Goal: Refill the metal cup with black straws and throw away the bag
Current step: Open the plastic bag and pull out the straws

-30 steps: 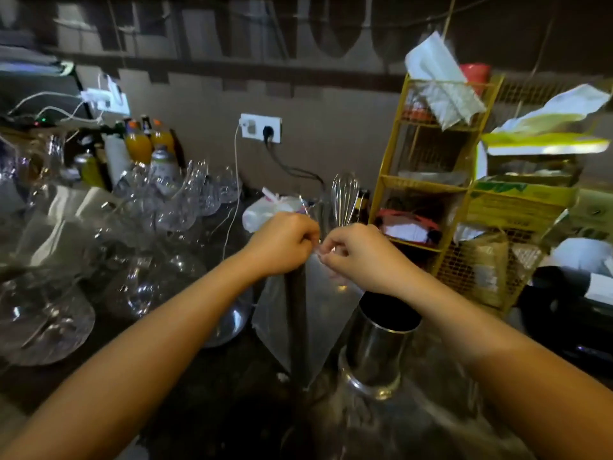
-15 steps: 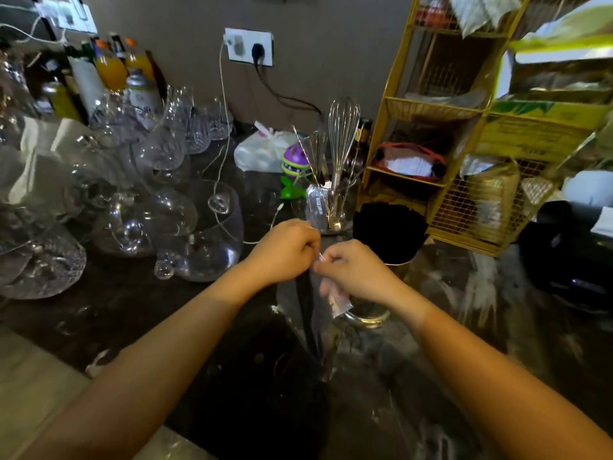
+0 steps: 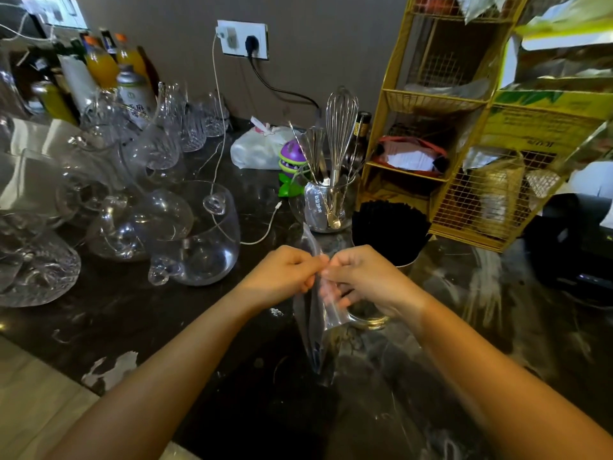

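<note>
A clear plastic bag (image 3: 316,330) hangs limp between my hands above the dark counter, and I see no straws inside it. My left hand (image 3: 285,272) and my right hand (image 3: 360,277) both pinch its upper part, knuckles nearly touching. Just behind my right hand stands the metal cup (image 3: 371,318), mostly hidden by that hand; only its shiny base shows. A dense bundle of black straws (image 3: 389,230) fills the cup and rises above my right hand.
A glass holder with a whisk and spoons (image 3: 326,207) stands behind the straws. Glass jugs (image 3: 195,237) and glasses crowd the left. A yellow wire rack (image 3: 441,134) rises at the right. A white cable (image 3: 262,234) lies on the counter.
The view has tilted down and drawn closer. The bag has been gathered from a wide sheet into a narrow crumpled strip between my hands, which stay pinched together in front of the cup.
</note>
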Demonstrator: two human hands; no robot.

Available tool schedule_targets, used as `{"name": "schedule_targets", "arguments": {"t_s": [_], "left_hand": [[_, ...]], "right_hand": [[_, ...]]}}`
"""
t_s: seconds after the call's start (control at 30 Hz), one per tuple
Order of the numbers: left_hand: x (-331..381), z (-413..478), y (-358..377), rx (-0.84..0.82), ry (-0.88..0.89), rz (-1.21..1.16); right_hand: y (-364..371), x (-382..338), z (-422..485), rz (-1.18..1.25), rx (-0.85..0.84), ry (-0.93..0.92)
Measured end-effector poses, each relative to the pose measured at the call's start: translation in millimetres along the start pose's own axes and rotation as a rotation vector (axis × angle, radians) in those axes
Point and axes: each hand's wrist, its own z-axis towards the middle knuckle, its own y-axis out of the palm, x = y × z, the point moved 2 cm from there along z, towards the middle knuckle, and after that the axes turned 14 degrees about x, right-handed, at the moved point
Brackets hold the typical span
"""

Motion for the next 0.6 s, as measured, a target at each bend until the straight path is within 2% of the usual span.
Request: {"name": "schedule_targets", "arguments": {"t_s": [0.17, 0.6], "left_hand": [[3.9, -6.2, 2.8, -0.083, -0.065, -0.127], [11.9, -15.7, 7.6, -0.234, -0.022, -0.214]], "right_hand": [[5.1, 6.2, 0.2, 0.005, 0.086, -0.083], [8.3, 6.7, -3.5, -0.017, 0.039, -0.155]]}}
